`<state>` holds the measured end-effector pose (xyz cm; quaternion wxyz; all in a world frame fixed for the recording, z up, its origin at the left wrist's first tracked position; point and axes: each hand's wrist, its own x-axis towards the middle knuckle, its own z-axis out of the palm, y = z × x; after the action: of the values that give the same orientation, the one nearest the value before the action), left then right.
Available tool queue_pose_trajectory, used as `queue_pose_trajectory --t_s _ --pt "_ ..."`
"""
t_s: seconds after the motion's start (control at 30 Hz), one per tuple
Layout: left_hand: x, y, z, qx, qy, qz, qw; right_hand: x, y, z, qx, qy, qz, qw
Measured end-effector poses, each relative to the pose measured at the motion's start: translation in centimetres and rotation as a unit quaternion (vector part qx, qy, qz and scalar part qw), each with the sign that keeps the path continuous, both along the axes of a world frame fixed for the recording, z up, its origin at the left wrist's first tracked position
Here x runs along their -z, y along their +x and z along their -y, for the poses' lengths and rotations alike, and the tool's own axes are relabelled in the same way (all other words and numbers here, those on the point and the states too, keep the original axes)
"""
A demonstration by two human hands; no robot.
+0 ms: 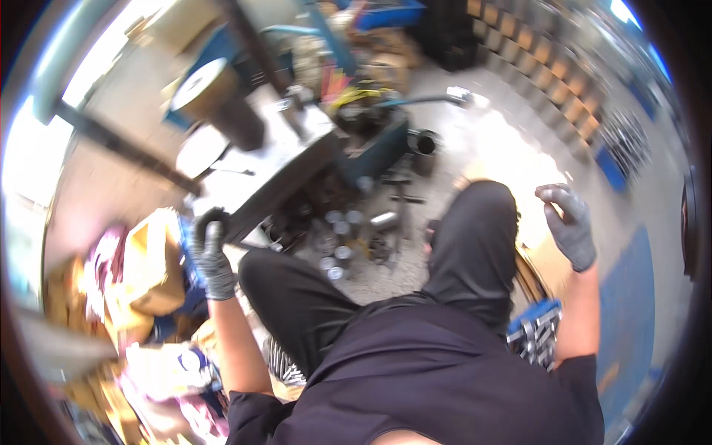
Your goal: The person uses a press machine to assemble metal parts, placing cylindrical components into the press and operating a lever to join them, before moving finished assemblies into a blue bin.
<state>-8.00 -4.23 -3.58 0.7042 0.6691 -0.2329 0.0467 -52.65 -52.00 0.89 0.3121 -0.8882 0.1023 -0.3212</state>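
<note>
Head view: we take the grey machine table [285, 159] as landmark throughout; we see the person seated just below it, dark-trousered knees raised toward it.

The left hand [210, 248], in a grey glove, is at the table's lower-left corner; its fingers [213, 236] are curled shut on the table's edge, though motion blur hides whether a small part is also pinched there; we cannot tell.

The right hand [569, 222], also gloved, hangs well to the right of the table, raised above the right knee; its fingers [552, 196] are half curled, thumb near fingertips, and we see nothing held in them.

Short metal cylinders [341, 237] stand upright on the floor just below the table, between the knees; their long axes are vertical; they lie to the right of the left hand and to the left of the right hand; we judge the left hand the nearer.

A blue tray of metal parts [535, 334] sits far below-right of the table, beside the right forearm; a dark cylinder [222, 104] stands on the table's upper-left part; cardboard boxes [148, 267] lie to the table's lower left.
</note>
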Motion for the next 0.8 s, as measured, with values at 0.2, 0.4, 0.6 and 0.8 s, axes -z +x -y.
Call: queue_pose_trajectory --t_s 0.2,0.4,0.6,0.8 --pt "18.1 -5.7 -17.5 -0.14 0.117 -0.178 0.967 -6.3 18.0 -4.3 -0.281 -0.154 -0.132 0.938" --pt "34.3 -19.6 -26.8 -0.199 0.204 -0.474 0.834 2.2 29.0 -4.1 -0.391 -0.243 -0.296 0.837" --pt "37.9 -26.1 -26.8 -0.197 0.459 -0.479 0.721 10.5 32.9 -2.4 -0.407 -0.217 -0.486 0.743" --pt "36.2 -23.9 -24.9 -0.217 0.523 -0.503 0.653 9.7 34.0 -2.4 -0.306 0.093 -0.544 0.776"
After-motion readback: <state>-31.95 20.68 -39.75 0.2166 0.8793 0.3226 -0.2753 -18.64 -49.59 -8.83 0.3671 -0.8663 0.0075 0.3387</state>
